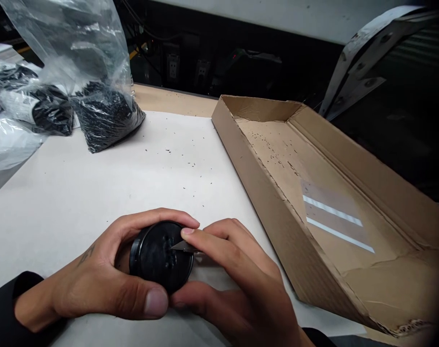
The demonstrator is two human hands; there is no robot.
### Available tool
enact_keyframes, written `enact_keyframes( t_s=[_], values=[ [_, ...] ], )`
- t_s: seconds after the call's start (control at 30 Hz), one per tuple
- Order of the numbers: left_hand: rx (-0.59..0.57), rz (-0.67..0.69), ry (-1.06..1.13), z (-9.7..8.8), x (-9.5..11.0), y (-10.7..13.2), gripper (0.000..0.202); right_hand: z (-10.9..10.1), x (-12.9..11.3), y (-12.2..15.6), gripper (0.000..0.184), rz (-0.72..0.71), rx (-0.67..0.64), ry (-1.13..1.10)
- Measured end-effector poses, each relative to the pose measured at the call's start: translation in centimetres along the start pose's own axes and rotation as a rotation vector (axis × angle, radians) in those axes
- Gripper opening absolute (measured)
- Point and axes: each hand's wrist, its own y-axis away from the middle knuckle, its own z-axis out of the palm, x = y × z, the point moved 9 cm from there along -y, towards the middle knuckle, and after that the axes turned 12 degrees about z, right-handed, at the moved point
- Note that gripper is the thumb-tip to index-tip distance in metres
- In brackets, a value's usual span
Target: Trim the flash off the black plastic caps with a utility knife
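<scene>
A round black plastic cap (157, 262) is gripped at its rim by my left hand (121, 274), thumb below and fingers curled over the top. Its flat face is turned up toward me and has small marks near the middle. My right hand (241, 274) pinches a thin pointed metal blade (185, 246), whose tip rests at the marks on the cap's face. The rest of the blade is hidden behind my fingers. Both hands are just above the white sheet (78, 202) on the table.
A shallow cardboard box (277, 207) stands at the right, with dark specks and a clear striped plastic bag (335, 217) inside. Back left, an upright clear bag (107, 111) holds many small black pieces, beside other filled bags (53, 108). Black specks are scattered over the sheet.
</scene>
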Motion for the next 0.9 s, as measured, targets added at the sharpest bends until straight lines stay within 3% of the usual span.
enact_keyframes(
  t_s=[0.27, 0.7, 0.9],
  values=[
    [0.014, 0.005, -0.145, -0.5, 0.2, -0.1, 0.071, -0.1, -0.4, 0.4, 0.037, -0.077, 0.079, 0.146],
    [-0.035, 0.017, -0.164, -0.2, 0.1, -0.1, 0.067, 0.0, -1.0, 0.8, 0.036, -0.114, 0.129, 0.265],
    [-0.044, 0.060, -0.131, 0.0, -0.1, 0.0, 0.062, 0.5, -0.2, 0.9, 0.038, -0.076, 0.015, 0.230]
  ],
)
